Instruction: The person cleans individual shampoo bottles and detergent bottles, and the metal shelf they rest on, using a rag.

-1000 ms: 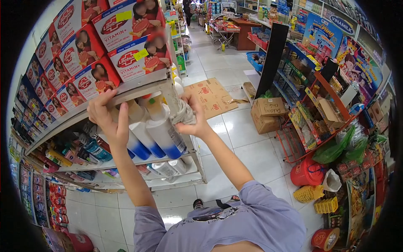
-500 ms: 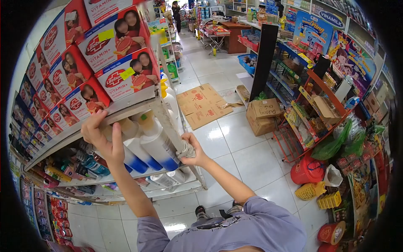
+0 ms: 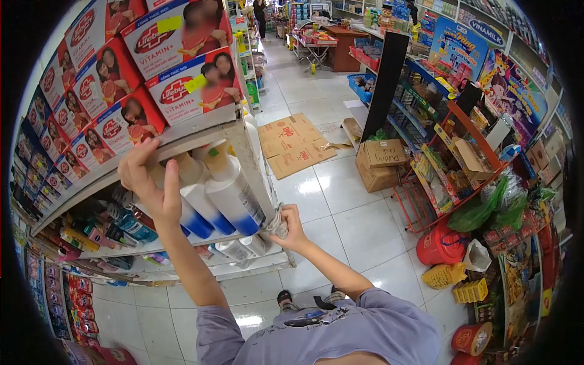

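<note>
My right hand [image 3: 293, 230] is closed round a crumpled grey cloth [image 3: 277, 227], pressed against the side of the shelf's corner post [image 3: 250, 161]. My left hand [image 3: 153, 188] has its thumb and fingers apart, the fingertips touching the front edge of the upper shelf [image 3: 201, 132]. Just above those fingertips stand stacked red and white Lifebuoy boxes [image 3: 193, 91]. On the shelf below, between my two hands, white bottles with blue bases [image 3: 234, 198] stand in a row. My left hand partly covers the bottles behind it.
A flattened cardboard sheet [image 3: 297, 146] lies on the tiled floor beyond the shelf. To the right stand a cardboard box [image 3: 378, 167], a red rack [image 3: 447, 176] and a red bucket [image 3: 439, 248]. More bottles [image 3: 135, 225] fill the shelf at left.
My right hand and the cloth have moved slightly down and to the right along the post. My left hand stays at the shelf edge. The view has shifted a little.
</note>
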Demonstrator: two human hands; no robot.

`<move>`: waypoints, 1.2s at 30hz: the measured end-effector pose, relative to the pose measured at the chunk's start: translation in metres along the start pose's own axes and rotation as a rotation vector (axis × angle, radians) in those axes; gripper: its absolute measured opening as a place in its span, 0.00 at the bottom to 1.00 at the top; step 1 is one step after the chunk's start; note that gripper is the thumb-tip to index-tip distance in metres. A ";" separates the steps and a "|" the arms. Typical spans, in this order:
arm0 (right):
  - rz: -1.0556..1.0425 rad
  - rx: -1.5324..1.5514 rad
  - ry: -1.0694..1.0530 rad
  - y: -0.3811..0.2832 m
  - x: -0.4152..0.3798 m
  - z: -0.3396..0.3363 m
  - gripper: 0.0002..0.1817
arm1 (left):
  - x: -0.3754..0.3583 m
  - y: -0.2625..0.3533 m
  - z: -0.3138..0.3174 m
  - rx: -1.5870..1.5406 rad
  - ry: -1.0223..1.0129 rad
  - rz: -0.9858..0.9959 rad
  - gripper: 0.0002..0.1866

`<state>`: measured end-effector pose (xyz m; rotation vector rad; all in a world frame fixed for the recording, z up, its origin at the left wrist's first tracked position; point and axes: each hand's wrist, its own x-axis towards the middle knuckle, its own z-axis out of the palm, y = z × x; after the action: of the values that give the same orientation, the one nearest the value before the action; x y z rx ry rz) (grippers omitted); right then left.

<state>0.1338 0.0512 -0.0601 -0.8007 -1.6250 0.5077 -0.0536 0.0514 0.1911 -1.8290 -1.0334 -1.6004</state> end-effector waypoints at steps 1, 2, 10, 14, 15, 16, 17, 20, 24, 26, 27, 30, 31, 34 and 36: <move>0.003 -0.004 -0.003 -0.003 0.000 0.001 0.27 | 0.000 0.000 0.000 -0.009 0.000 -0.005 0.17; 0.013 0.013 0.054 -0.008 0.005 0.004 0.27 | 0.000 0.002 -0.001 -0.013 -0.002 -0.010 0.17; -0.240 -0.004 0.278 -0.094 0.104 -0.008 0.28 | 0.002 0.007 -0.003 0.066 -0.022 -0.015 0.15; -0.293 0.090 0.345 -0.142 0.165 -0.017 0.27 | 0.001 0.005 -0.003 0.026 0.010 0.004 0.16; -0.262 0.163 0.354 -0.150 0.172 -0.018 0.26 | 0.001 0.005 -0.003 0.033 0.010 -0.006 0.16; -0.266 0.162 0.356 -0.156 0.174 -0.018 0.26 | 0.002 0.005 -0.002 0.037 0.011 -0.014 0.16; -0.314 0.114 0.371 -0.160 0.176 -0.019 0.26 | 0.002 0.005 -0.001 0.033 0.013 -0.010 0.16; -0.390 -0.011 0.394 -0.154 0.171 -0.019 0.27 | 0.002 0.005 -0.001 0.016 0.016 -0.002 0.16; -0.390 -0.096 0.360 -0.134 0.150 -0.013 0.26 | 0.003 0.006 0.000 0.035 0.029 0.002 0.16; -0.363 -0.052 0.343 -0.126 0.140 -0.010 0.25 | 0.002 0.008 0.000 0.021 0.035 -0.010 0.16; -0.314 -0.039 0.316 -0.123 0.135 -0.010 0.25 | 0.002 0.009 0.000 0.040 0.024 -0.003 0.16; -0.197 -0.059 0.276 -0.121 0.120 -0.007 0.25 | 0.002 0.010 -0.003 0.034 0.010 0.001 0.15; -0.135 -0.097 0.262 -0.120 0.115 -0.010 0.26 | 0.003 0.011 -0.001 0.005 0.015 -0.005 0.15; -0.031 -0.017 0.171 -0.115 0.106 -0.016 0.27 | 0.005 0.016 0.000 -0.056 0.045 -0.081 0.12; 0.026 0.027 0.134 -0.115 0.113 -0.022 0.28 | 0.008 0.047 0.009 -0.187 0.210 -0.277 0.09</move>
<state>0.1221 0.0549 0.1019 -0.8202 -1.4831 0.4832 -0.0104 0.0327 0.2027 -1.6406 -1.1087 -2.0664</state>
